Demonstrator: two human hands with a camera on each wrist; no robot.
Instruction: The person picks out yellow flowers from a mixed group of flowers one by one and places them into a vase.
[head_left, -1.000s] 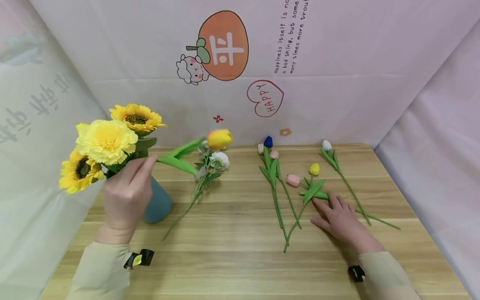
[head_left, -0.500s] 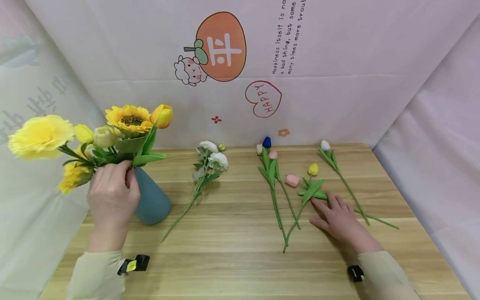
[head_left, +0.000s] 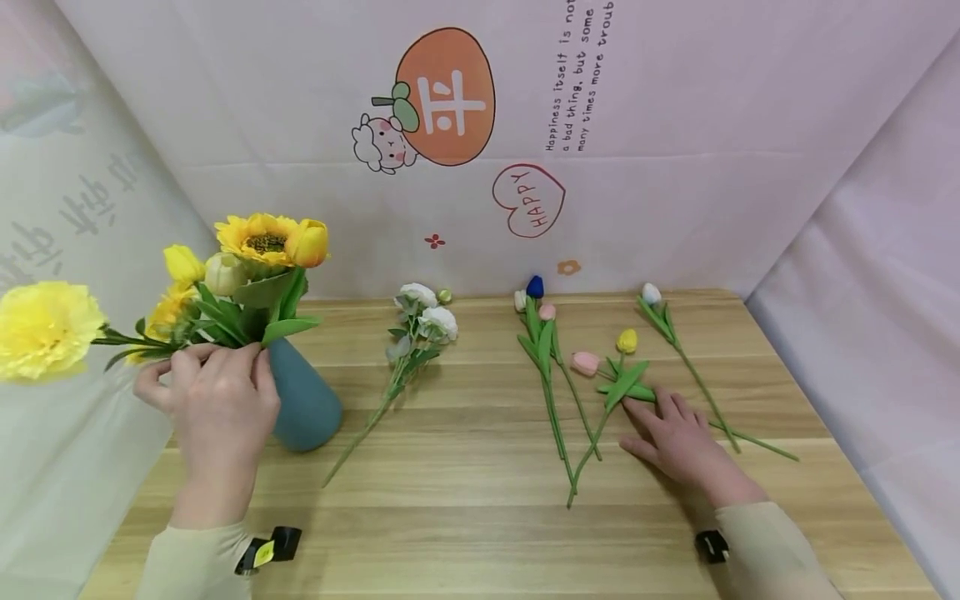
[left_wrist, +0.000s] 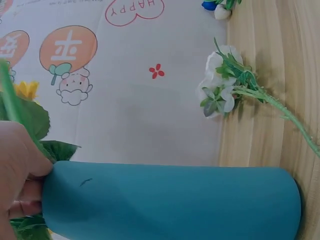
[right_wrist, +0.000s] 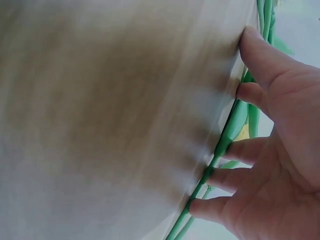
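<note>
My left hand (head_left: 217,400) is at the mouth of a blue-green vase (head_left: 307,404), fingers curled around the stem of a yellow-orange tulip (head_left: 309,243). Its stem enters the vase among a sunflower (head_left: 251,233), a yellow tulip (head_left: 183,263), a pale tulip (head_left: 225,273) and a large ruffled yellow flower (head_left: 48,329) leaning far left. In the left wrist view, fingertips meet the vase rim; the lower stems are hidden inside. My right hand (head_left: 678,437) rests on the table with fingers spread, touching the green stem (right_wrist: 202,177) of a pink tulip (head_left: 586,363).
A white flower spray (head_left: 435,323) lies right of the vase on the wooden table (head_left: 450,533). Farther right lie a blue tulip (head_left: 535,287), a yellow tulip (head_left: 627,340) and a white tulip (head_left: 651,294). A printed white cloth (head_left: 675,167) hangs behind.
My left hand has brought the yellow-orange tulip leftward and down into the vase. The ruffled yellow flower has swung out to the left. My right hand has stayed in place.
</note>
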